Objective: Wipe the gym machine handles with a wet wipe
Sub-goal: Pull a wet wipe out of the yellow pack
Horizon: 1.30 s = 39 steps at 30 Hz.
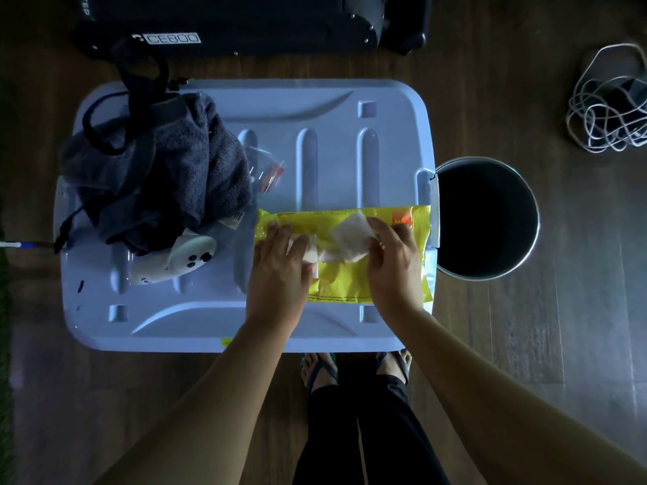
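Note:
A yellow wet-wipe pack (345,281) lies on the right part of a pale blue storage-box lid (217,320). My left hand (280,267) presses flat on the pack's left side beside its opening. My right hand (392,257) pinches a white wipe (348,238) that sticks up out of the pack. The black gym machine base (245,26), labelled CE800, stands beyond the lid at the top. A black strap handle (140,75) hangs from it over the lid's far left corner.
A dark grey towel (157,169) is heaped on the lid's left side, with a white pouch (182,257) and a clear plastic bag (266,169) next to it. A round metal bin (486,218) stands right of the lid. Coiled white cable (609,110) lies far right on the wood floor.

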Motion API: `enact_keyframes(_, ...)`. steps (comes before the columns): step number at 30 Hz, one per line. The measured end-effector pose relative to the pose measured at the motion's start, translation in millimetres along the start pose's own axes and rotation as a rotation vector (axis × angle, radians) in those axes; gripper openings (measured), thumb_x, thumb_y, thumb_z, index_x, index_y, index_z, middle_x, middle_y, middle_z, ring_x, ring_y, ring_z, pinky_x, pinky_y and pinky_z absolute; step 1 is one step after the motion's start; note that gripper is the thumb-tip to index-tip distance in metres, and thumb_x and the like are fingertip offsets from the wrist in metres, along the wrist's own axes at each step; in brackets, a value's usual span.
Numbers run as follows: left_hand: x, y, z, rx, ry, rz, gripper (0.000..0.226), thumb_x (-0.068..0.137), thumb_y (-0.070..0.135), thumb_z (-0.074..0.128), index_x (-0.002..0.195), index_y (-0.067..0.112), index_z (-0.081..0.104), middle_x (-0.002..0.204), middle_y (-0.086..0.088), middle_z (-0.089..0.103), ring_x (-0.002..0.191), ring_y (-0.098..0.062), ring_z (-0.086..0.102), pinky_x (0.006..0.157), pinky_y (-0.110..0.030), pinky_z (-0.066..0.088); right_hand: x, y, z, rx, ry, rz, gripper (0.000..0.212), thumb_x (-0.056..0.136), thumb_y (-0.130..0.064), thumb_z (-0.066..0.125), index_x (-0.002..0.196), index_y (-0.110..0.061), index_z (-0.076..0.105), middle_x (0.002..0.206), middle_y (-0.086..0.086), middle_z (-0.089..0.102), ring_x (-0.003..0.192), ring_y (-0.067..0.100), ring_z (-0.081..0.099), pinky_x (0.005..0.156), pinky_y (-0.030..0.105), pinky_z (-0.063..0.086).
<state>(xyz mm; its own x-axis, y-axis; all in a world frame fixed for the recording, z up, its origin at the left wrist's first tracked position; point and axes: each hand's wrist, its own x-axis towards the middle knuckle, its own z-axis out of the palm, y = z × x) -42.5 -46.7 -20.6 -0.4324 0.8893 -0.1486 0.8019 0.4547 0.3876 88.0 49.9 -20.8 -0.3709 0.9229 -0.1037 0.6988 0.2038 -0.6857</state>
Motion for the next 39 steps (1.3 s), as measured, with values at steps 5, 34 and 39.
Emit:
enact_keyframes(5, 1.6, 17.1, -5.3, 0.086, 0.009, -0.015, 0.040, 0.071, 0.014, 0.076, 0.109, 0.010, 0.062, 0.113, -0.016, 0.058, 0.113, -0.039, 0.051, 0.088, -0.046, 0.047, 5.7, 14.3, -17.7, -0.028, 0.031, 0.082, 0.028, 0.089, 0.001, 0.056, 0.115, -0.002, 0.065, 0.104, 0.022, 0.059, 0.087, 0.040, 0.060, 0.075, 0.039, 0.046)
enact_keyframes(34, -8.3, 61.0, 40.3, 0.089, -0.135, 0.120, 0.036, 0.083, 0.021, 0.065, 0.118, 0.014, 0.062, 0.122, -0.015, 0.046, 0.118, -0.033, 0.042, 0.102, -0.045, 0.042, 3.0, 37.8, -36.0, 0.102, 0.140, 0.218, 0.018, 0.088, -0.003, 0.059, 0.103, -0.006, 0.070, 0.095, 0.013, 0.060, 0.078, 0.024, 0.058, 0.071, 0.043, 0.053)
enact_keyframes(39, -9.5, 53.8, 36.1, 0.079, -0.106, 0.184, 0.043, 0.083, 0.020, 0.066, 0.125, 0.013, 0.058, 0.123, -0.015, 0.048, 0.118, -0.031, 0.044, 0.095, -0.041, 0.046, 2.0, 37.9, -36.1, 0.109, 0.135, 0.221, 0.018, 0.088, -0.004, 0.060, 0.104, -0.005, 0.070, 0.095, 0.014, 0.060, 0.078, 0.024, 0.058, 0.071, 0.044, 0.053)
